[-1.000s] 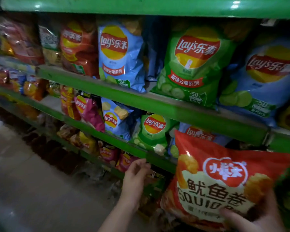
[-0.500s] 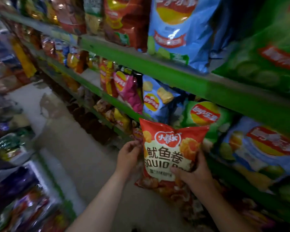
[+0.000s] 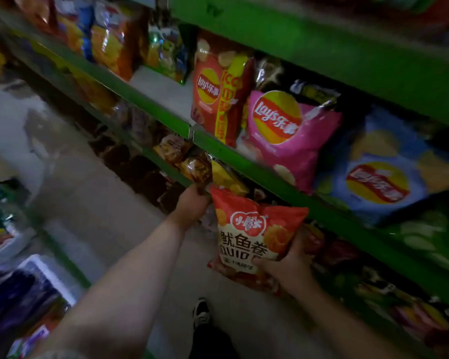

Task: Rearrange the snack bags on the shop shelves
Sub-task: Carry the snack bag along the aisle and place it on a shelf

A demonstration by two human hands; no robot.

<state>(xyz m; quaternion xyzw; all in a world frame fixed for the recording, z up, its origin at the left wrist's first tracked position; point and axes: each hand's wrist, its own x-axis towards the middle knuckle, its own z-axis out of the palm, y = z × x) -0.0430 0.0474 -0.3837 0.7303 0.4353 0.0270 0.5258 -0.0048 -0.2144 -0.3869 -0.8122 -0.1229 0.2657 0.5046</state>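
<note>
Below the green metal shelf edge [image 3: 244,161], crinkled brown snack packets [image 3: 192,164] crowd the gap.
Right hand [image 3: 285,268] grasps the red squid-roll bag [image 3: 246,229]; left hand [image 3: 192,206] fingers' grip unclear.

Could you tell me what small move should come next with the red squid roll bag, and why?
Probably ease the squid roll bag up and in toward the shelf below the pink Lay's bag. The right hand grips its lower edge, while the left hand reaches in among the brown packets there, seemingly making room.
</note>
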